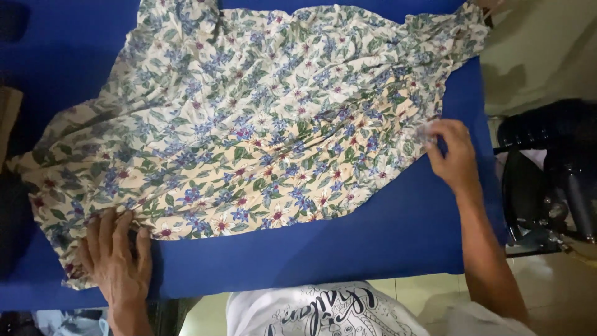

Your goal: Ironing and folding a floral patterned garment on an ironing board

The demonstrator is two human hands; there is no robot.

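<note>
A floral dress (249,118) lies spread across a blue board (348,242); the left hand (118,255) presses flat, fingers apart, on its lower corner, pinning it, while the right hand (451,152) pinches the far edge taut

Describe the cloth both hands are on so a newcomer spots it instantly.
On the blue padded board lies a cream floral-print garment, spread diagonally. The left hand presses its lower corner; the right hand pinches its right edge. It is the only patterned thing there.
</note>
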